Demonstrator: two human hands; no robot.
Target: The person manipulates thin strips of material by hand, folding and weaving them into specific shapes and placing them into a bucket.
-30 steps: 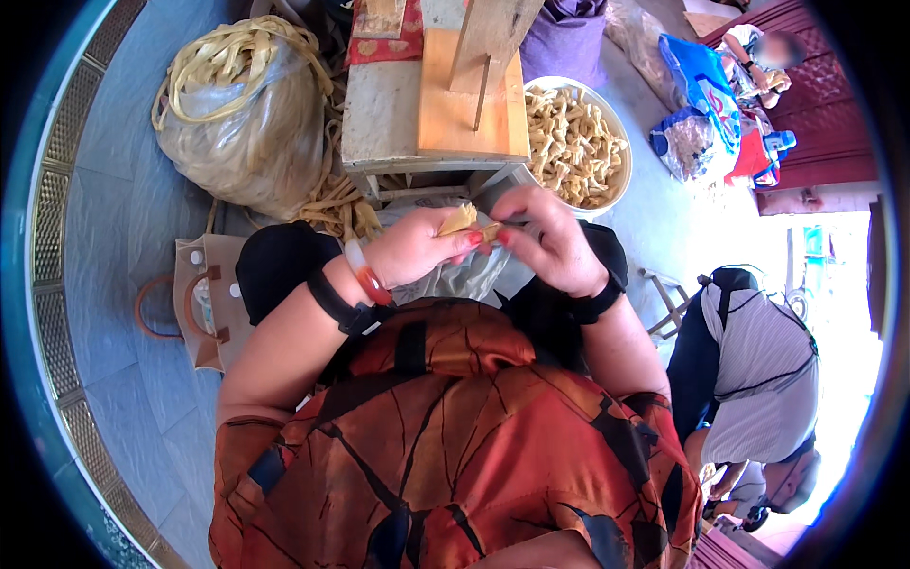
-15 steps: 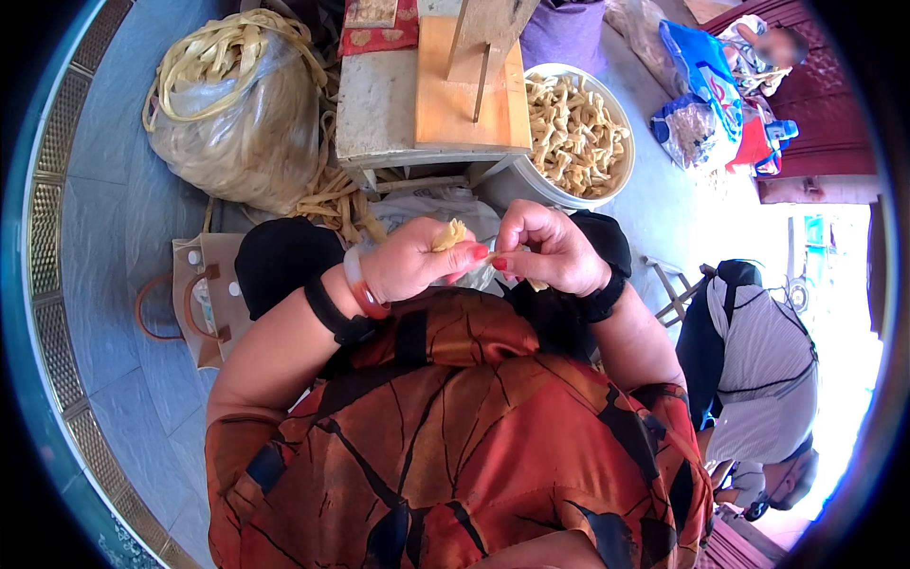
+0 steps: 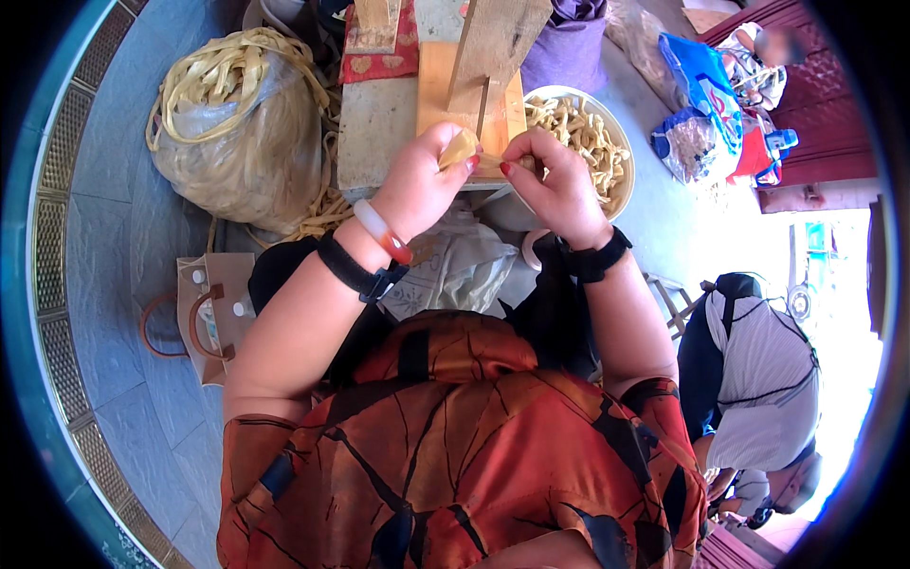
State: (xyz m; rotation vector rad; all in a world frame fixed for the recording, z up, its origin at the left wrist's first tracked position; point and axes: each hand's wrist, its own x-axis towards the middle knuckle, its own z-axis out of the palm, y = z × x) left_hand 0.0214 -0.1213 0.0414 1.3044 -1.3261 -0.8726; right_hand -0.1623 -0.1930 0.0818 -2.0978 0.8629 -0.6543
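My left hand [image 3: 417, 185] is closed round a pale yellow, flat, pliable strip [image 3: 458, 149], with a folded end sticking up above the thumb. My right hand [image 3: 561, 190] pinches the other end of it between thumb and fingertips, and a thin part spans the gap between both hands. Just beyond my hands an upright wooden post with a thin rod [image 3: 483, 106] stands on a wooden board [image 3: 436, 71]. Behind my right hand a white bucket [image 3: 621, 194] holds many knotted pale pieces [image 3: 573, 128]. What the strip is made of I cannot tell.
The board lies on a low grey table [image 3: 365, 123]. At left, a clear plastic bag [image 3: 227, 175] bulges with long pale strips, above a beige handbag [image 3: 213, 318]. A purple sack [image 3: 566, 57] and a blue package [image 3: 697, 81] lie beyond. One person [image 3: 763, 375] is at the right, another [image 3: 758, 62] at the far right.
Both hands have moved forward, away from my lap and up to the table's near edge by the post, still holding the strip. More of its folded end shows above my left hand.
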